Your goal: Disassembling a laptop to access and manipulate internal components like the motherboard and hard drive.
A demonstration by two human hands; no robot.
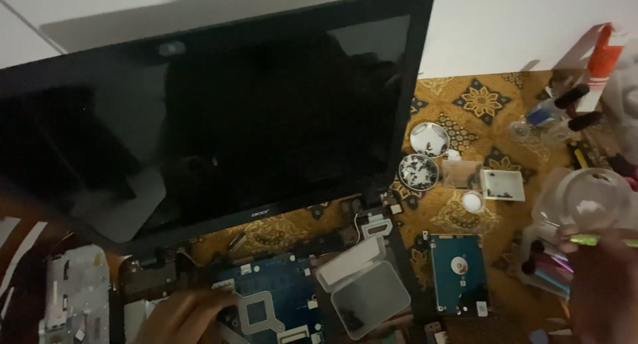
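Fingers of the left hand [183, 314] lie flat and open on the opened laptop's blue circuit board [276, 301], below the dark screen [219, 111]. Rightward sit a clear plastic case [365, 292] and hard drive [458, 274]. Farthest right, the right hand [601, 284] pinches a green tool [601, 239].

Single head view, steeply down, close over the opened laptop [219, 118].

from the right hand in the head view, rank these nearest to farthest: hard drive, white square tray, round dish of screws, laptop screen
From the right hand:
1. hard drive, just to its left
2. white square tray, above
3. round dish of screws, upper left
4. laptop screen, far left
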